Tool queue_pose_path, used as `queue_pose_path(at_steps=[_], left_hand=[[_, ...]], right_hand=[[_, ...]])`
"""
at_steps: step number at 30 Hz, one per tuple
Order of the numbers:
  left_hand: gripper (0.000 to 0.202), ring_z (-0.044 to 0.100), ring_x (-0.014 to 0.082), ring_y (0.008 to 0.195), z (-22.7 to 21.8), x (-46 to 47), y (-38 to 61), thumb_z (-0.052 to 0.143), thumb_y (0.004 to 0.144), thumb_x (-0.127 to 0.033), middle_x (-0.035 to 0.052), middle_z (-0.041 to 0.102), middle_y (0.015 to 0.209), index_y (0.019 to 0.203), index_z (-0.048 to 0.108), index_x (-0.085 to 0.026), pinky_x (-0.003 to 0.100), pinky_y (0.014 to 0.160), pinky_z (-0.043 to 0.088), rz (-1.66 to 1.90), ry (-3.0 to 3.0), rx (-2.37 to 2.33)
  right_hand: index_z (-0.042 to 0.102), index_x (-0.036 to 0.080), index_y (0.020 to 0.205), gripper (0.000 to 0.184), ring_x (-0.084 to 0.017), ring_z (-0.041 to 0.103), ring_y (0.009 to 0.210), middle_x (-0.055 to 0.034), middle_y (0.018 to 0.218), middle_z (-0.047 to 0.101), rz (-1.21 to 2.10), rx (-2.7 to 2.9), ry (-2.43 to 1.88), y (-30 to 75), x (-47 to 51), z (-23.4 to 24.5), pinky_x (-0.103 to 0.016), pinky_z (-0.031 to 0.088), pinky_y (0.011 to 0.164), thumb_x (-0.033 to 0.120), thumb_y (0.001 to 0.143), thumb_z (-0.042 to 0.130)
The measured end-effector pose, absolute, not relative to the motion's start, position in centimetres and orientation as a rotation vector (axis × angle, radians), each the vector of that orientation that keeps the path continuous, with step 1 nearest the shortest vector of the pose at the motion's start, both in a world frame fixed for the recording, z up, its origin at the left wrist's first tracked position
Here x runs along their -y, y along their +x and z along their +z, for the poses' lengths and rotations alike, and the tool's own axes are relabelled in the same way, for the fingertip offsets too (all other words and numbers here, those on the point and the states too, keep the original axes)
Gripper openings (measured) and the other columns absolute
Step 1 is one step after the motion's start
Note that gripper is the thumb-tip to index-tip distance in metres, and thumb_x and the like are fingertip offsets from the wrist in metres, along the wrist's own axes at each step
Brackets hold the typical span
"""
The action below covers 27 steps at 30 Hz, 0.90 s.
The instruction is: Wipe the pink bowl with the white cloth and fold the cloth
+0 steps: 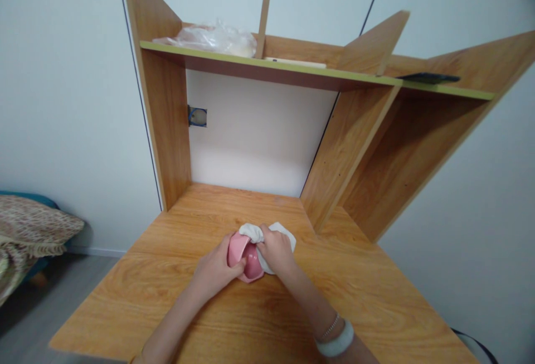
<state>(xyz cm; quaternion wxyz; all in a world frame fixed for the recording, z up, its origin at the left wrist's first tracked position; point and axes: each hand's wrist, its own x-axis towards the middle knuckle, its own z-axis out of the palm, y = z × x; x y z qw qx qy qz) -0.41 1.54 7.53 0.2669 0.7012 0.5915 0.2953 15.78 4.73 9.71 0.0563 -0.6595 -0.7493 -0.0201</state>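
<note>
A glossy pink bowl [253,268] is tilted on its side above the wooden desk, its inside facing partly toward me. My left hand [217,266] is closed on the bowl's left side, the thumb hooked over the rim. My right hand [276,250] is closed around a white cloth [285,231] and presses it against the bowl's upper right rim. Part of the cloth bunches over the top edge of the bowl, and the rest spreads out behind and below my right hand. The bowl's far side is hidden by the cloth and fingers.
The wooden desk [175,275] has a hutch rising at its back, with a yellow-edged shelf [292,68]. On that shelf lie a clear plastic bag [217,39] and a dark flat object [430,78]. A patterned cushion [37,219] sits at the far left.
</note>
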Motion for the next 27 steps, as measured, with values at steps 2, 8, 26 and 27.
queue_pose_path(at_steps=[2, 8, 26, 27], left_hand=[[0.068, 0.055, 0.0308, 0.102, 6.5, -1.2, -0.2, 0.051, 0.073, -0.046, 0.0132, 0.057, 0.114, 0.131, 0.032, -0.016, 0.039, 0.081, 0.042, 0.899, 1.801, -1.574], [0.070, 0.051, 0.0255, 0.109, 3.7, -0.7, 1.0, 0.057, 0.073, -0.042, 0.0146, 0.050, 0.123, 0.130, 0.027, -0.014, 0.036, 0.090, 0.041, 1.120, 1.714, -1.316], [0.057, 0.061, 0.0260, 0.087, 4.5, -1.3, 0.5, 0.056, 0.070, -0.036, 0.0110, 0.062, 0.102, 0.121, 0.037, -0.016, 0.034, 0.074, 0.046, 1.035, 1.769, -1.514], [0.057, 0.061, 0.0265, 0.088, 4.5, -1.4, 0.6, 0.056, 0.070, -0.035, 0.0108, 0.062, 0.101, 0.121, 0.038, -0.016, 0.034, 0.073, 0.046, 1.027, 1.772, -1.526]], right_hand=[[0.056, 0.019, 0.096, 0.019, -0.020, 0.062, 0.082, -0.0080, 0.083, 0.067, 0.000, 2.187, -2.048, 16.1, -4.7, 9.3, -0.025, 0.036, 0.062, 0.024, 0.083, 0.043], [0.056, 0.017, 0.101, 0.024, -0.019, 0.061, 0.086, -0.0077, 0.083, 0.067, 0.150, 2.095, -2.001, 16.5, -4.8, 8.8, -0.023, 0.037, 0.065, 0.028, 0.085, 0.042], [0.048, 0.023, 0.113, 0.029, -0.019, 0.063, 0.078, -0.0069, 0.087, 0.068, -0.207, 2.384, -1.887, 15.6, -4.3, 10.7, -0.024, 0.036, 0.060, 0.026, 0.085, 0.041], [0.048, 0.024, 0.115, 0.030, -0.019, 0.063, 0.077, -0.0063, 0.087, 0.068, -0.214, 2.396, -1.864, 15.5, -4.3, 10.8, -0.024, 0.036, 0.059, 0.025, 0.085, 0.041]])
